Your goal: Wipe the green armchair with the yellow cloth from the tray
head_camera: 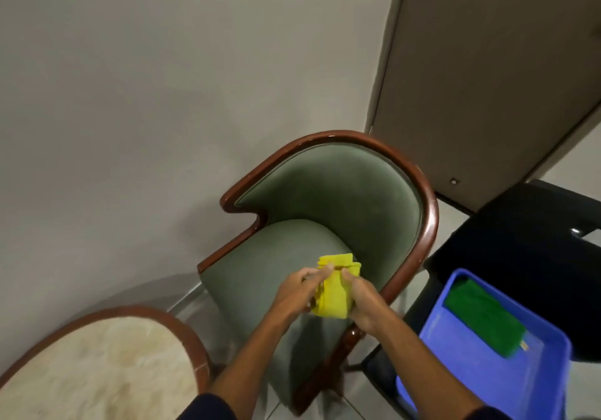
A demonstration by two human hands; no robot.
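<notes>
The green armchair (328,198), upholstered with a curved brown wooden rim, stands below me against the wall. Over the front of its seat I hold the folded yellow cloth (335,289) between both hands. My left hand (297,292) pinches the cloth's left edge and top. Gripping the cloth's right side is my right hand (366,302). The cloth hangs just above the seat cushion; I cannot tell whether it touches the fabric. The blue tray (481,374) sits at the lower right.
A green cloth (484,318) lies in the blue tray, which rests on a black chair (520,240) to the right. A round marble-topped table (97,364) with a brown rim is at the lower left. A beige door (487,78) stands behind the armchair.
</notes>
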